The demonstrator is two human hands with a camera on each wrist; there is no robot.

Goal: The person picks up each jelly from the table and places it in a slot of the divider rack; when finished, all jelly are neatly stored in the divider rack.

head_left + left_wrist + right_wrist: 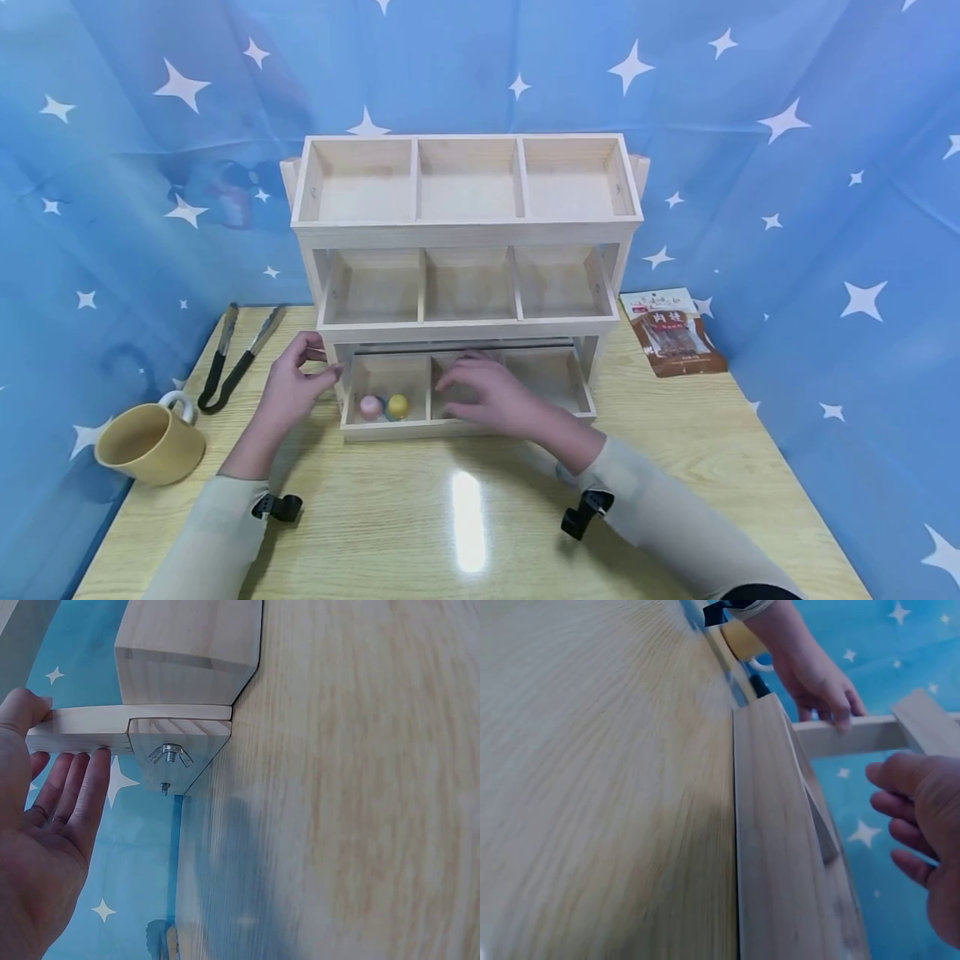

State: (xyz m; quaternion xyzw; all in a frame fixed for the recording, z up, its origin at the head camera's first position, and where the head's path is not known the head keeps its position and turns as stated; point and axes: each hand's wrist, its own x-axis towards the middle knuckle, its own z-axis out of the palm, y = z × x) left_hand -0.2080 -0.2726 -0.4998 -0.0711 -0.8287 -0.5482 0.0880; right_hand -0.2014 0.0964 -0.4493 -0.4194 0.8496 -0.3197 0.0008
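Note:
A three-tier wooden rack (467, 235), each tier split into three compartments, stands at the back of the table. With thumb on one face and fingers on the other, my left hand (292, 385) grips the rack's left upright (86, 724), above a bolted wing nut (170, 754). Over the middle compartment of the bottom tier hovers my right hand (491, 393), fingers loosely bent around nothing. A pink ball (371, 407) and a yellow ball (397, 407) lie in the bottom left compartment, a bit of blue showing between them.
On the left are a yellow mug (153, 442) with a white handle and black-handled tongs (236, 367). A brown snack packet (672, 333) lies right of the rack. A blue star-patterned curtain (465, 67) borders the wooden table (360, 517).

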